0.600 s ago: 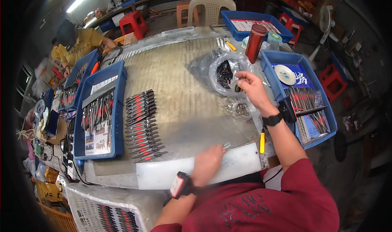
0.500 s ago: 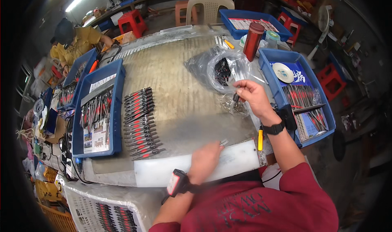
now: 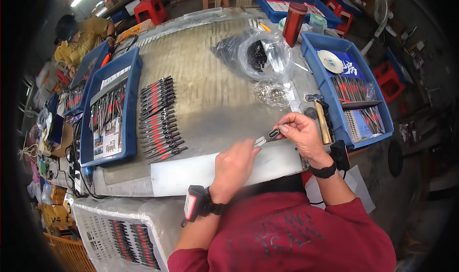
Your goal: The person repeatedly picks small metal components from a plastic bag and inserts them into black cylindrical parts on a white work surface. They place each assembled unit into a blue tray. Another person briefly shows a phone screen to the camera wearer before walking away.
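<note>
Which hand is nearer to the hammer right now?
Right. The right hand is just left of the hammer, close to its wooden handle; the left hand is farther left, over the white board.

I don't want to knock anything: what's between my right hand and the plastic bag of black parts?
The head view shows a clear bag of metallic pieces between your right hand and the black-parts bag.

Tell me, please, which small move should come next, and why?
Probably guide the dark piece in the right grip toward the pale metal piece in the left grip. The two pieces are held close, nearly end to end, yet they do not look joined.
</note>
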Motion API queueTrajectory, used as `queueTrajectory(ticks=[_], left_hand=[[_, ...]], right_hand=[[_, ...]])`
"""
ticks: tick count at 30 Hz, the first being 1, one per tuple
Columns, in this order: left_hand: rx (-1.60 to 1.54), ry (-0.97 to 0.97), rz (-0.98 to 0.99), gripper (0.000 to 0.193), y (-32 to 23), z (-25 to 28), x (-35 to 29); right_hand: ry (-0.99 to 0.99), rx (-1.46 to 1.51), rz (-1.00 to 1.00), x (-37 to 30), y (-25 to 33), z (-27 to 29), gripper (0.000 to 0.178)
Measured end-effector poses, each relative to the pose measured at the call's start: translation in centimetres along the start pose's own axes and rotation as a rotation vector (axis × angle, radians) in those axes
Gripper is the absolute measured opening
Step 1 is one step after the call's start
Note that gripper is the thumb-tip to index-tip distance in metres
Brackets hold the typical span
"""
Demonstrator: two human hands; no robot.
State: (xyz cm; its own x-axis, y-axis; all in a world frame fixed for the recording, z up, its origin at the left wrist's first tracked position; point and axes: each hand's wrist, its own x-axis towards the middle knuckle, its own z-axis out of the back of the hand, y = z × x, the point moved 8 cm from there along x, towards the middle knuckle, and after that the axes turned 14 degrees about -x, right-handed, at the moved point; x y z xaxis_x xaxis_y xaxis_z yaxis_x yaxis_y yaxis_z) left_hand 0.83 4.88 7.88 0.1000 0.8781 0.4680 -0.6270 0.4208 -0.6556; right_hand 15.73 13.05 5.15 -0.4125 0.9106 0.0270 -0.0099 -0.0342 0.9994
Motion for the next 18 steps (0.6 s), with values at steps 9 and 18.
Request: queueTrajectory(ticks=[9,18], left_hand=[[0.021,0.022,-0.03,0.016,-1.0,-0.4,-0.5],[0.039,0.052,-0.097,0.021,-1.4,-0.5,-0.8]], right_hand=[[-0.071,0.0,-0.02,-1.8,-1.4,0.1,0.008],[-0.076,0.033,-0.106,-2.6,-2.4,-0.1,0.009]])
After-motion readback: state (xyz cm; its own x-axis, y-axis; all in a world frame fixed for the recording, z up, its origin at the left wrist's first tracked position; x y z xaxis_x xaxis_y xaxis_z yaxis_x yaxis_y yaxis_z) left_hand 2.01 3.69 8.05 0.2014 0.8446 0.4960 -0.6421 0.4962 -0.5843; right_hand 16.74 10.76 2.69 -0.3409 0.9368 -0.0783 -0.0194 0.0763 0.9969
